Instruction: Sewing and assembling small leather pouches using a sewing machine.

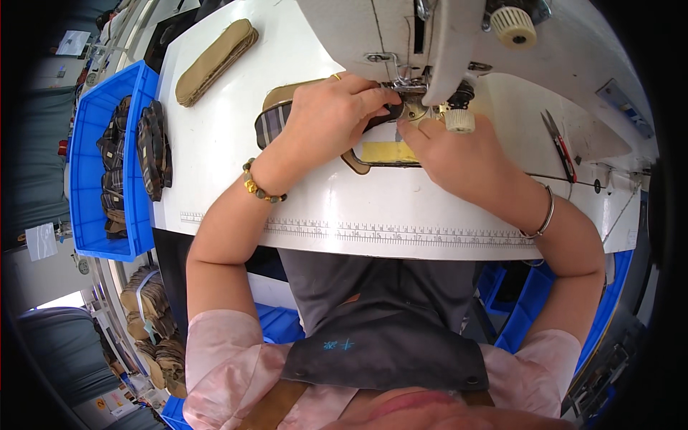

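My left hand (330, 115) is closed on a shoe piece with grey plaid fabric and dark edging (271, 125), its fingertips beside the presser foot of a white sewing machine (365, 29). My right hand (451, 150) has its fingers bent on the work just right of it, at the end of a strip with a yellow face (380, 152); part of this hand is behind a knob, and its exact grip is unclear. Tan edges of the pieces show around both hands.
A stack of tan sole pieces (215, 61) lies at back left. Plaid pieces (154, 150) lie beside a blue bin (84, 172) holding more. Scissors (562, 150) lie at right. A printed ruler runs along the front edge. More bins (279, 322) and tied stacks (143, 294) sit below.
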Available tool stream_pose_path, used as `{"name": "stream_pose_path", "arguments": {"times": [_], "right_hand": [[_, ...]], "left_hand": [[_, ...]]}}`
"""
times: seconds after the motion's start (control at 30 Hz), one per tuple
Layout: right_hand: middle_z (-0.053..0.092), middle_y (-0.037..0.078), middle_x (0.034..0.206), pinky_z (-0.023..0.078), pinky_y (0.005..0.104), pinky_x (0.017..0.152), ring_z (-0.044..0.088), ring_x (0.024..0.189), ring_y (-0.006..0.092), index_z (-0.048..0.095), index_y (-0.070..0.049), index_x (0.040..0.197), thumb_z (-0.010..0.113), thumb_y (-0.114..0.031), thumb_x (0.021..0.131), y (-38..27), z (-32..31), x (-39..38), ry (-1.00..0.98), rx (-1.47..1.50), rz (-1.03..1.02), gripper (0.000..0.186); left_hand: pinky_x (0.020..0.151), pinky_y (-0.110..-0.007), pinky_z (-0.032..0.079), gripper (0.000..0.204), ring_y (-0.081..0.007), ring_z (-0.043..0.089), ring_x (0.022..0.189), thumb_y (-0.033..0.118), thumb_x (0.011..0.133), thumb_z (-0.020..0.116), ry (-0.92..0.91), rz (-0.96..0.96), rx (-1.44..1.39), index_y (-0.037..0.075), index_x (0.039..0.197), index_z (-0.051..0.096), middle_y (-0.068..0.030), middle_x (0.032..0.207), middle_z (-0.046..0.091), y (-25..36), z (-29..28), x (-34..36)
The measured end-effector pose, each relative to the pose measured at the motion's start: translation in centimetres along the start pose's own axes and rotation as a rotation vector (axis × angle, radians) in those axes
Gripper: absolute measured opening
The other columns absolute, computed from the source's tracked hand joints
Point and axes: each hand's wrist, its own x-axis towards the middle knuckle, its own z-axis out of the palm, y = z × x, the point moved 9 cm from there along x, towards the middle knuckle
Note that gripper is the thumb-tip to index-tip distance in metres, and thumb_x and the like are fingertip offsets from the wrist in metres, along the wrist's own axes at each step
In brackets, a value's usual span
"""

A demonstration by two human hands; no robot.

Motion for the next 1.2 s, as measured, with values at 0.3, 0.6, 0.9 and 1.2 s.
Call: {"name": "stream_pose_path", "arguments": {"times": [0.3,0.6,0.9,1.2], "right_hand": [[0.058,0.003,0.054,0.046,0.0322,0.044,0.059,0.046,0.0183,0.073,0.001,0.109,0.067,-0.008,0.074,-0.2,0.1,0.1,-0.037,-0.004,-0.004,0.036],[0.06,0.005,0.054,0.046,0.0329,0.043,0.059,0.044,0.0196,0.074,0.0,0.105,0.067,-0.008,0.074,0.4,1.1,-0.3,0.011,0.018,0.055,0.033],[0.059,0.006,0.053,0.046,0.0344,0.043,0.06,0.044,0.0218,0.074,0.001,0.104,0.068,-0.007,0.072,0.7,0.8,0.0,0.057,0.003,0.083,0.033],[0.06,0.007,0.055,0.048,0.0342,0.046,0.062,0.048,0.023,0.073,0.002,0.105,0.067,-0.006,0.072,0.9,0.7,0.3,0.076,0.009,0.045,0.035]], "left_hand": [[0.06,-0.033,0.054,0.015,-0.0223,0.07,0.075,0.016,0.083,0.074,-0.041,-0.047,-0.076,0.018,0.098,0.076,0.0009,0.094,0.073,-1.0,0.2,0.2],[0.061,-0.033,0.054,0.017,-0.0218,0.071,0.074,0.02,0.083,0.075,-0.053,-0.077,-0.084,0.017,0.1,0.076,0.0006,0.092,0.074,-1.0,0.1,0.1],[0.066,-0.035,0.055,0.022,-0.0241,0.068,0.082,0.023,0.075,0.082,0.036,-0.094,-0.123,0.016,0.095,0.081,-0.0043,0.086,0.071,-1.3,-0.4,0.3],[0.068,-0.034,0.055,0.02,-0.0239,0.068,0.082,0.022,0.075,0.081,-0.033,-0.167,-0.095,0.018,0.094,0.082,-0.0045,0.086,0.072,-1.8,-0.1,0.5]]}}
